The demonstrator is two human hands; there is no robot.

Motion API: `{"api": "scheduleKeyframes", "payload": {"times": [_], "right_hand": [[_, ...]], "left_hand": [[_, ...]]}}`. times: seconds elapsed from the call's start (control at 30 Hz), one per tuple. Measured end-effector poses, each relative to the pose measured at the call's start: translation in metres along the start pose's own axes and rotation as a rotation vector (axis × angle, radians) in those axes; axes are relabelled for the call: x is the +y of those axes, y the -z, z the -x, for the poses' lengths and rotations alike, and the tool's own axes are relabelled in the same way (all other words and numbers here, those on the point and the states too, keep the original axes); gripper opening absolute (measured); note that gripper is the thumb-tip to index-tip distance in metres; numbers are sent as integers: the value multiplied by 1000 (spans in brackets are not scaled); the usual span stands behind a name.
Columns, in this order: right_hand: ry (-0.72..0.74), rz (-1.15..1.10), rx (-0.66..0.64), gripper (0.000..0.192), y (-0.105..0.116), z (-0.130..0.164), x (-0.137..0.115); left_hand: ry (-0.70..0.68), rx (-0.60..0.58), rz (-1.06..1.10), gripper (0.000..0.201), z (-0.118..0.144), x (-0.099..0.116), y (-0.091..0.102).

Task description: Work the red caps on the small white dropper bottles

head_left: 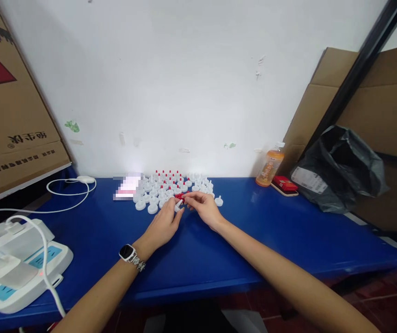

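My left hand [163,225] is closed around a white nozzle cap [178,206], whose pointed spout sticks up between thumb and fingers. Close beside it, my right hand [203,208] has its thumb and fingertips pinched together; whatever is between them is too small to make out. Small red tip caps [179,197] lie in a pile just behind both hands, partly covered by the fingers. Around them stand many white nozzle caps [152,207], several at the back with red tips on their spouts. One white nozzle cap [218,201] sits apart, right of my right hand.
On the blue table [253,231], a blurred bright screen [128,187] lies left of the caps. An orange drink bottle [270,165], a red box [284,183] and a grey plastic bag [337,171] are right. A power strip [21,277] with white cables occupies the left front.
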State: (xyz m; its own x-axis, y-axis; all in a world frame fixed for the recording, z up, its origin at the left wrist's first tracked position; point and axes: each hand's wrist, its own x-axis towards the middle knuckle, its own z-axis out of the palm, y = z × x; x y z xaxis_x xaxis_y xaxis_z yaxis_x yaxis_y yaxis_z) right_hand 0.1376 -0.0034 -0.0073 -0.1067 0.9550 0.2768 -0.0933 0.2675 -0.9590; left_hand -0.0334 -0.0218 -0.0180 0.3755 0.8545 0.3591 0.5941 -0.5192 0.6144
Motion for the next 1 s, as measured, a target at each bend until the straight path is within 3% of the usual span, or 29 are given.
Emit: {"api": "scheduleKeyframes", "payload": {"times": [0.23, 0.67, 1.0], "right_hand": [[20, -88, -45, 30, 2, 1, -2], [-1, -1, -82, 24, 6, 3, -8], [140, -17, 130, 24, -16, 12, -5]], "left_hand": [[-31, -62, 31, 29, 2, 2, 1], [-68, -90, 32, 31, 4, 4, 0], [-118, 9, 114, 35, 0, 8, -3]]}}
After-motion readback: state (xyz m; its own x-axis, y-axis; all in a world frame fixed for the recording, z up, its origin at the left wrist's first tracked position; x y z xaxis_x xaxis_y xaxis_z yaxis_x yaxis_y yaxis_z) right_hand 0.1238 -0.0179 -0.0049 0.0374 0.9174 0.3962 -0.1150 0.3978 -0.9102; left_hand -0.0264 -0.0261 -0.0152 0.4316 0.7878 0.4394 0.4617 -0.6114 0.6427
